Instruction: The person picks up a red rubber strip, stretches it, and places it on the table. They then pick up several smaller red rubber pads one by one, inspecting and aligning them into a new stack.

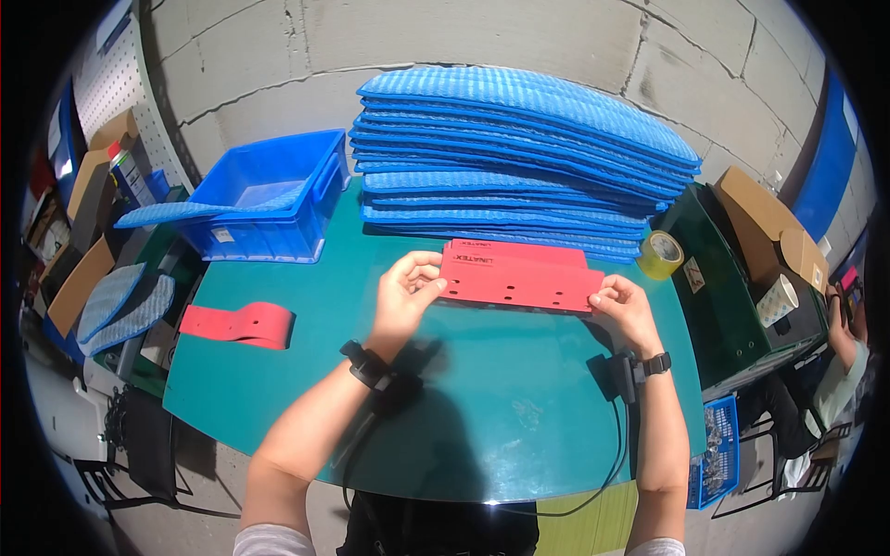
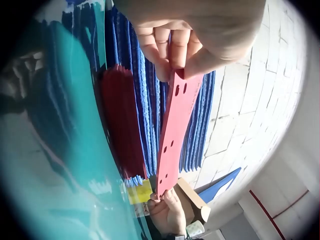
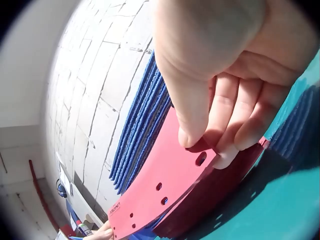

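Observation:
A flat red rubber strip [image 1: 519,281] with several punched holes stretches between my two hands above the green table. My left hand [image 1: 403,301] pinches its left end between thumb and fingers. At the other end, my right hand [image 1: 629,310] pinches a corner; the right wrist view shows the thumb over the strip [image 3: 160,175] beside a hole. Just behind it lies more red material [image 1: 547,252] with dark lettering, in front of the blue pads. In the left wrist view this red material [image 2: 122,115] appears dark, in shadow.
A tall stack of blue pads [image 1: 528,130] stands at the back. Yellow tape [image 1: 660,255] is at its right. A blue bin [image 1: 269,236] with a pad across it stands back left; a folded red strip [image 1: 241,324] lies in front. Another person's arm [image 1: 839,343] shows far right.

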Demonstrator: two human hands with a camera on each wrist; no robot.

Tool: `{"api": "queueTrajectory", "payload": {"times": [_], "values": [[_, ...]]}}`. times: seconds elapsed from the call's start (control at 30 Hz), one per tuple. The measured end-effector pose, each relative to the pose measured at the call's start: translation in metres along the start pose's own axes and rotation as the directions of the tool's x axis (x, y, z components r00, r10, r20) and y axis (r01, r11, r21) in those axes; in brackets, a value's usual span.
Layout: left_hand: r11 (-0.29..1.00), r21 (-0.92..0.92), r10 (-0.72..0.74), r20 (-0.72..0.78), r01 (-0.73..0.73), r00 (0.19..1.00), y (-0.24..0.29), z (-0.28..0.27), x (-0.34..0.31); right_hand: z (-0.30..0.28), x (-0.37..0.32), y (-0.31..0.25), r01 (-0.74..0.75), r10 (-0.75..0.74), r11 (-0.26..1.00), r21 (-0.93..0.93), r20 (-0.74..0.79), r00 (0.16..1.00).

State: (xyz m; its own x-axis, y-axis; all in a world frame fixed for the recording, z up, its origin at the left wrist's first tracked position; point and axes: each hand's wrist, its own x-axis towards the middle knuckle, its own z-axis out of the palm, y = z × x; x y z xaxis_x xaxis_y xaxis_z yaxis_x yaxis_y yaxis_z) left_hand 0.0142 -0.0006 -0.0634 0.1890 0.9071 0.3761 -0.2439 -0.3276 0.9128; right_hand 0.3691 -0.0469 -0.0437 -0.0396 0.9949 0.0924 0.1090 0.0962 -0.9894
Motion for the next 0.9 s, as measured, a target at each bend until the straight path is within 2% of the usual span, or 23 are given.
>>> {"api": "queueTrajectory", "payload": {"times": [0.07,0.2,0.27,0.3,0.37,0.47,0.9], "values": [[0.999,-0.028,-0.043,-0.031,0.042,0.999,0.0,-0.001,0.0,0.001,0.0,-0.001,0.013,-0.013,1.0,-0.005,0.014,1.0],[0.995,-0.077,-0.067,-0.02,0.065,0.998,0.001,-0.005,0.001,0.003,-0.002,-0.006,0.018,-0.018,1.0,0.001,0.029,0.999],[0.984,-0.133,-0.122,-0.002,0.12,0.993,0.001,-0.007,0.001,0.002,-0.002,-0.006,0.018,-0.018,1.0,0.01,0.032,0.999],[0.984,-0.134,-0.123,0.001,0.122,0.992,0.0,-0.01,0.002,0.001,-0.002,-0.006,0.021,-0.021,1.0,-0.003,0.035,0.999],[0.971,-0.086,-0.218,0.05,0.222,0.975,-0.005,-0.018,0.005,0.0,-0.002,-0.006,0.023,-0.022,1.0,-0.015,0.036,0.999],[0.962,-0.071,-0.258,0.092,0.264,0.962,-0.002,-0.019,0.006,-0.002,-0.002,-0.007,0.036,-0.035,0.999,-0.024,0.063,0.997],[0.934,-0.134,-0.303,0.201,0.333,0.932,-0.001,-0.026,0.008,0.0,-0.005,-0.016,0.04,-0.044,0.998,0.04,0.112,0.993]]}}
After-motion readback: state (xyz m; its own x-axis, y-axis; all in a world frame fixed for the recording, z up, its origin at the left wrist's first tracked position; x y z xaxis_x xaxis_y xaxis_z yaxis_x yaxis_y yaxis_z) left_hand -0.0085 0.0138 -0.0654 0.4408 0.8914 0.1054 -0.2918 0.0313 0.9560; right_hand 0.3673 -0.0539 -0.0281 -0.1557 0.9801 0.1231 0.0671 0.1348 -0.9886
